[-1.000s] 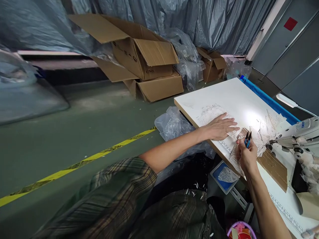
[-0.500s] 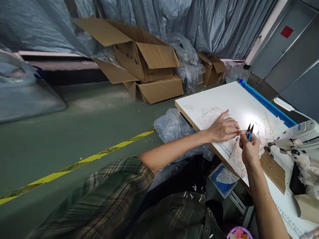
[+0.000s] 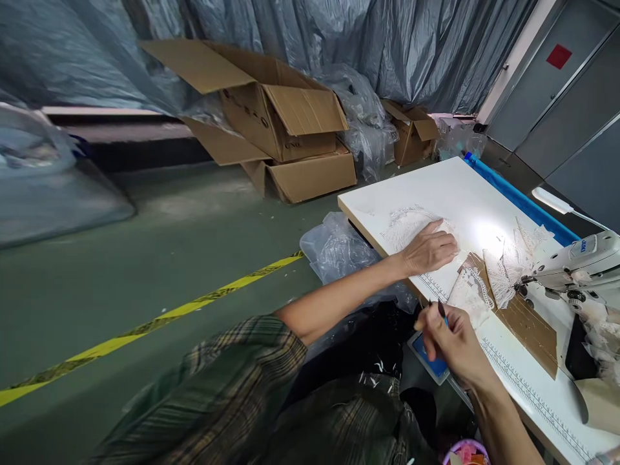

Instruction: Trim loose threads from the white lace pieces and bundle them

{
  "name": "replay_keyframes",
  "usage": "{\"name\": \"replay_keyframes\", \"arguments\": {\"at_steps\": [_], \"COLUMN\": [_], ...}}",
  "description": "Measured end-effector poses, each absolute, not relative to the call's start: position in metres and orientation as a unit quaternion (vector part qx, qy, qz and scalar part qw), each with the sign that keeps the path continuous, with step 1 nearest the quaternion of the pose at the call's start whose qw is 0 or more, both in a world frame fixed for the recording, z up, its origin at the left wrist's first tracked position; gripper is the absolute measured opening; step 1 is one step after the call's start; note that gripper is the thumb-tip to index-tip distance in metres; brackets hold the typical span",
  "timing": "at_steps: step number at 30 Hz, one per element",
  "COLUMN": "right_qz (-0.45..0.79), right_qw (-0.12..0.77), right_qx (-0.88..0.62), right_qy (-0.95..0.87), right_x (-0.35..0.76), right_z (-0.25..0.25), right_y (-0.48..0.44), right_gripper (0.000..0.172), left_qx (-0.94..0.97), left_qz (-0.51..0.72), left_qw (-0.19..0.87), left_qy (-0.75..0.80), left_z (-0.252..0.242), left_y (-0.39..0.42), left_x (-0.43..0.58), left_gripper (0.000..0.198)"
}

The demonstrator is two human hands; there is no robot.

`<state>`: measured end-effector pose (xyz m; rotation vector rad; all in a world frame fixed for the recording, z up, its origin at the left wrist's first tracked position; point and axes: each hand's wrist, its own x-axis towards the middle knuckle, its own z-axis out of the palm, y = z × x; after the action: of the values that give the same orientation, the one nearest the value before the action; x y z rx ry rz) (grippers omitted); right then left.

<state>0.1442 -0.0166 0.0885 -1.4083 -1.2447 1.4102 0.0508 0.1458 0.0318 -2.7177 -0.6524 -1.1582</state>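
My left hand [image 3: 430, 248] lies flat, fingers spread, on a piece of white lace [image 3: 405, 224] on the white sewing table [image 3: 450, 187]. My right hand [image 3: 453, 342] is closed round small blue thread snips [image 3: 442, 312] and hovers off the table's near edge, above a blue tray [image 3: 433, 363]. More white lace [image 3: 498, 274] lies over a brown card piece [image 3: 526, 320] and runs under the sewing machine [image 3: 578, 265] at the right.
Open cardboard boxes [image 3: 276, 116] and clear plastic bags [image 3: 339, 248] stand on the green floor left of the table. A yellow tape line [image 3: 159, 316] crosses the floor. Grey plastic sheeting hangs behind. A lamp [image 3: 549, 200] lights the table.
My right hand with the snips has drawn back from the lace, down and toward me, off the table edge. My left hand has flattened on the lace again.
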Motion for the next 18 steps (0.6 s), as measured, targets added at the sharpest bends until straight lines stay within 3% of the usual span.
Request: {"name": "replay_keyframes", "arguments": {"at_steps": [6,18], "right_qz": [0.322,0.295], "right_qw": [0.468,0.471], "right_qx": [-0.667,-0.655], "right_qy": [-0.482,-0.512], "right_x": [0.188,0.199], "right_z": [0.083,0.057], "right_y": [0.018,0.078], "right_gripper": [0.056,0.054], "left_qx": [-0.905,-0.861], "left_qz": [-0.36,-0.424], "left_qw": [-0.007,-0.105], "left_qy": [-0.227,-0.261], "left_z": [0.034,0.034], "left_y": [0.143,0.148], "left_x": [0.048,0.047], "left_gripper": [0.019,0.02]}}
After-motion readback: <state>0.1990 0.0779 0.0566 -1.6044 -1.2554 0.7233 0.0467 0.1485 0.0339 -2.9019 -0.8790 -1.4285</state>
